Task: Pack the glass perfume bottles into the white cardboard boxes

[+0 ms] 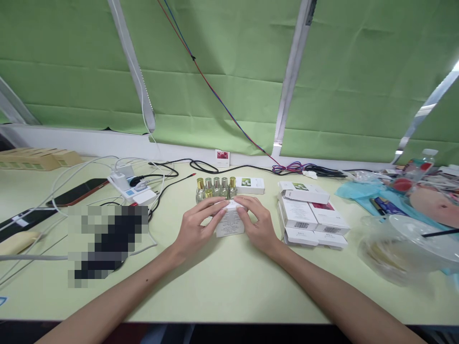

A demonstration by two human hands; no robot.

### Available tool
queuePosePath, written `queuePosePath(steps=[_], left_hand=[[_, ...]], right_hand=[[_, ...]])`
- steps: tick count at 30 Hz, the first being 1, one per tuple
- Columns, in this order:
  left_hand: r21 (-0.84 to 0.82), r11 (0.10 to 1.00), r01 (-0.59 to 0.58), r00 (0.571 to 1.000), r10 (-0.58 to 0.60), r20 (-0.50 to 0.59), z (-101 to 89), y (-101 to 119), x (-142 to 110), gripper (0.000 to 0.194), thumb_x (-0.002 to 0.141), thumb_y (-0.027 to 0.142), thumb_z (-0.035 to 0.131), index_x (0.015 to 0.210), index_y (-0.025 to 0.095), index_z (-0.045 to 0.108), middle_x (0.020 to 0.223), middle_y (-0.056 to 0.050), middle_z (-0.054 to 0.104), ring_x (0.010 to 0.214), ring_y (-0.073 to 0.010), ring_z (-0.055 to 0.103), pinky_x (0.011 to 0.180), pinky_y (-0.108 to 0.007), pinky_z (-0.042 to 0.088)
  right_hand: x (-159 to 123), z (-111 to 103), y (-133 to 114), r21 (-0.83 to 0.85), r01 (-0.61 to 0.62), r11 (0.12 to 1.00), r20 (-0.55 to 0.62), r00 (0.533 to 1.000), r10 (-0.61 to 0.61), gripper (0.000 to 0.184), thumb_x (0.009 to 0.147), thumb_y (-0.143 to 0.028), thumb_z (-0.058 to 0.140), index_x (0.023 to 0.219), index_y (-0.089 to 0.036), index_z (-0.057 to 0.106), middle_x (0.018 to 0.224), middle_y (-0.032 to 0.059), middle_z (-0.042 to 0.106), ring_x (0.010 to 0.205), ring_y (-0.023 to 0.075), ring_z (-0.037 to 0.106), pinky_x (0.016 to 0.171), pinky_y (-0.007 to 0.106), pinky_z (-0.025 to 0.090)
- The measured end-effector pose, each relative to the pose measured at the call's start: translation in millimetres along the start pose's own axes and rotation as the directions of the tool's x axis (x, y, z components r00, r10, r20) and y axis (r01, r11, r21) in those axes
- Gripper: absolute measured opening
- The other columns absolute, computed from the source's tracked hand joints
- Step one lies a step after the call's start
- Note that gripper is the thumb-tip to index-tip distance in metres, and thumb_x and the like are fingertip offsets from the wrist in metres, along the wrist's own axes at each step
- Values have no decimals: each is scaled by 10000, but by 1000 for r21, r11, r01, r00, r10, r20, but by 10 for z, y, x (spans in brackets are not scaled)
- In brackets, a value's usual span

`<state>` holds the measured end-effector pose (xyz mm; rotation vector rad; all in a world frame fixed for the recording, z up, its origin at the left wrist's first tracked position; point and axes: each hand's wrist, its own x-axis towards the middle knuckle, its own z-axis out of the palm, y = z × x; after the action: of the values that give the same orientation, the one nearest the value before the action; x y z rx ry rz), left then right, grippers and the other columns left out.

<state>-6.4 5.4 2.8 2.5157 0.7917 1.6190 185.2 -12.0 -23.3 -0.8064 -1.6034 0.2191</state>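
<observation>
A small white carton (230, 222) with printed text stands upright on the table between my two hands. My left hand (201, 220) has its fingers closed on the carton's left side and top edge. From the other side, my right hand (257, 220) grips the right side and top. Just behind the carton stand several small glass bottles (224, 187) with gold and silver caps. Another white box (251, 185) with a green-and-white picture lies beside them. To the right, several similar white boxes (297, 212) are piled up, some with end flaps sticking out.
At left lie a power strip (138, 191) with tangled cables, phones (77, 192) and brown cartons (39, 158). At right are a lidded plastic bowl (412, 243), blue plastic (358, 191) and a bottle (425, 165). A small card (222, 158) leans on the back wall.
</observation>
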Motion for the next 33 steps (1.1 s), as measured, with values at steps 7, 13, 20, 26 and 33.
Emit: queuePosePath(steps=[7, 13, 20, 26, 33], left_hand=[[7, 1000, 9, 1000, -9, 0, 0, 3, -1, 224, 960, 186, 636, 1120, 234, 785, 1112, -61, 781, 1015, -186, 746, 889, -301, 616], [14, 1000, 2, 1000, -2, -1, 6, 0, -5, 218, 962, 181, 634, 1118, 217, 783, 1111, -69, 779, 1012, -180, 742, 875, -288, 613], [17, 1000, 0, 1000, 0, -1, 2, 6, -1, 205, 954, 178, 649, 1105, 208, 785, 1109, -70, 779, 1010, -177, 743, 892, -286, 608], [7, 1000, -21, 1000, 21, -2, 1, -9, -11, 207, 932, 182, 682, 1110, 206, 785, 1130, -81, 771, 1007, -185, 743, 888, -300, 613], [1, 1000, -19, 1000, 19, -1, 7, -17, -15, 208, 925, 181, 695, 1109, 207, 789, 1138, -82, 769, 1002, -186, 745, 888, -300, 614]], right_hand=[[4, -3, -8, 6, -9, 1000, 7, 1000, 9, 271, 997, -244, 572, 1203, -291, 742, 1183, 75, 749, 1147, 211, 675, 1010, 409, 561], [-6, 2, 6, 11, -10, 1000, 1, 1000, 10, 277, 996, -228, 580, 1213, -270, 747, 1197, 87, 746, 1160, 211, 670, 1018, 404, 557], [-4, -4, 13, -2, -2, 1000, 1, 1000, 2, 273, 992, -236, 592, 1210, -265, 753, 1181, 86, 750, 1149, 211, 676, 1008, 385, 564], [-6, -4, 21, -3, 6, 1000, 2, 1000, -6, 271, 980, -236, 615, 1212, -268, 750, 1184, 87, 752, 1144, 218, 680, 1005, 398, 566], [-8, 2, 23, -15, 17, 1000, 0, 1000, -17, 280, 961, -254, 649, 1226, -284, 736, 1197, 81, 748, 1153, 227, 680, 1002, 409, 570]])
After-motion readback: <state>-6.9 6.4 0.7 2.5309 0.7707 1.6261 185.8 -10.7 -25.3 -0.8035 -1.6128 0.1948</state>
